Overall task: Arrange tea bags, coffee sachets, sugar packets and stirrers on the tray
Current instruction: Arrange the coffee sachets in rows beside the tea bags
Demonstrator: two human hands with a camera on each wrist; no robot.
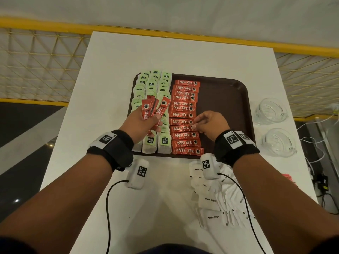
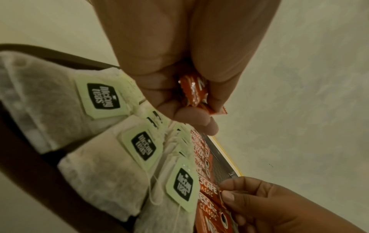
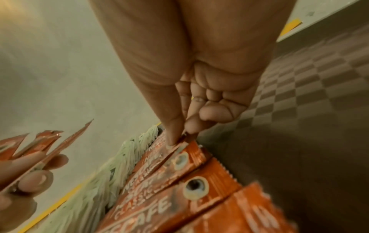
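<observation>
A dark brown tray [image 1: 225, 99] lies on the white table. Green-tagged tea bags [image 1: 156, 85] fill its left side in rows. Beside them runs a column of red coffee sachets [image 1: 185, 114]. My left hand [image 1: 145, 121] hovers over the tea bags and grips a fan of several red sachets [image 1: 154, 109], seen bunched between its fingers [image 2: 191, 93]. My right hand [image 1: 205, 125] pinches the right end of one sachet in the column [image 3: 179, 146] with thumb and forefinger. White sugar packets [image 1: 214, 198] lie loose on the table in front of the tray. No stirrers show.
Two clear glass cups [image 1: 271, 110] [image 1: 278, 142] stand on the table right of the tray. The tray's right half [image 1: 225, 125] is bare. A yellow rail and mesh [image 1: 36, 57] run behind the table. Cables trail from both wrist units.
</observation>
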